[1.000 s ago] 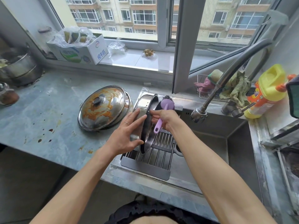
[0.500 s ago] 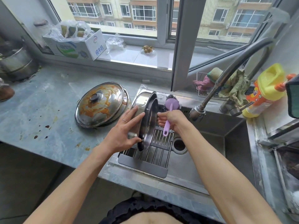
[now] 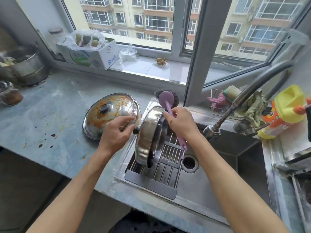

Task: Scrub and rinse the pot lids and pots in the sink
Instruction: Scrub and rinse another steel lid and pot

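Here the steel pot lid (image 3: pixel 149 137) stands on edge at the left side of the sink (image 3: pixel 227 174), its lower rim resting on the wire drain rack (image 3: pixel 168 167) that spans the basin, its domed outside facing the counter and its hollow side facing the drain. The right hand (image 3: pixel 182 124) is curled around the handle of a purple scrub brush (image 3: pixel 166 102), whose round head with dark steel wool sticks up above the lid's top edge while the handle's tail hangs down past the wrist; the fingers also press against the lid's upper rim. The left hand (image 3: pixel 117 132) hovers beside the lid's knob with fingers loosely bent and spread; whether it touches the knob cannot be told, and it grips nothing plainly. Just to the left, on the blue-grey counter (image 3: pixel 50 115), lies a second lid (image 3: pixel 111 115) smeared with orange sauce. The faucet head (image 3: pixel 212 132) hangs over the right part of the basin, near a yellow detergent bottle (image 3: pixel 284 111) and cloths in a small wire basket (image 3: pixel 218 101)
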A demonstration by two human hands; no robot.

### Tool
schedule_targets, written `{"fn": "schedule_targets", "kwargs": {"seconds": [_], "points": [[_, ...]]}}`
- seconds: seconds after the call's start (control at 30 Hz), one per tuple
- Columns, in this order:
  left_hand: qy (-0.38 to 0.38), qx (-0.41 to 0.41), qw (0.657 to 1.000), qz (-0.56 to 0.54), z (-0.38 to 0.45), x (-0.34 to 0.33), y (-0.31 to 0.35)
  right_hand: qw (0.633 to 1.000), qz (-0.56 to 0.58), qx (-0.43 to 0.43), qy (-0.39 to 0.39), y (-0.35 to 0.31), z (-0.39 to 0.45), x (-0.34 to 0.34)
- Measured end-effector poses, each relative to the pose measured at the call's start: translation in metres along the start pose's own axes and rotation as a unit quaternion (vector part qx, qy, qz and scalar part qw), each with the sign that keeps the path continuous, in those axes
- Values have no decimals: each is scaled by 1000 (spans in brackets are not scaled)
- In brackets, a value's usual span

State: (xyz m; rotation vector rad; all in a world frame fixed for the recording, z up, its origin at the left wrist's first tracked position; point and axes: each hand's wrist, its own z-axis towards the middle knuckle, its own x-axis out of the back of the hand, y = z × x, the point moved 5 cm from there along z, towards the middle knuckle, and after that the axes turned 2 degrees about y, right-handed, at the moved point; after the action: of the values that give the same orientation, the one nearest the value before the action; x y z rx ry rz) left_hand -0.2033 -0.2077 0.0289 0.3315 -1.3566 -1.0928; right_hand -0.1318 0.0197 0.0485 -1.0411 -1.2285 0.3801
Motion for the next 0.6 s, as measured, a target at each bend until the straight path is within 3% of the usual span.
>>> {"fn": "schedule_targets", "kwargs": {"seconds": [0.23,0.47,0.6], "points": [[51,197,976,85,86,48,-119,998,-47,34,-35,-69,37,-52],[-89,201,953,206,141,45,-181,993,-118,22,-10,-96,62,-88],[-87,165,962,198,155,44,-189,993,-115,2,36,-95,61,-84]]}}
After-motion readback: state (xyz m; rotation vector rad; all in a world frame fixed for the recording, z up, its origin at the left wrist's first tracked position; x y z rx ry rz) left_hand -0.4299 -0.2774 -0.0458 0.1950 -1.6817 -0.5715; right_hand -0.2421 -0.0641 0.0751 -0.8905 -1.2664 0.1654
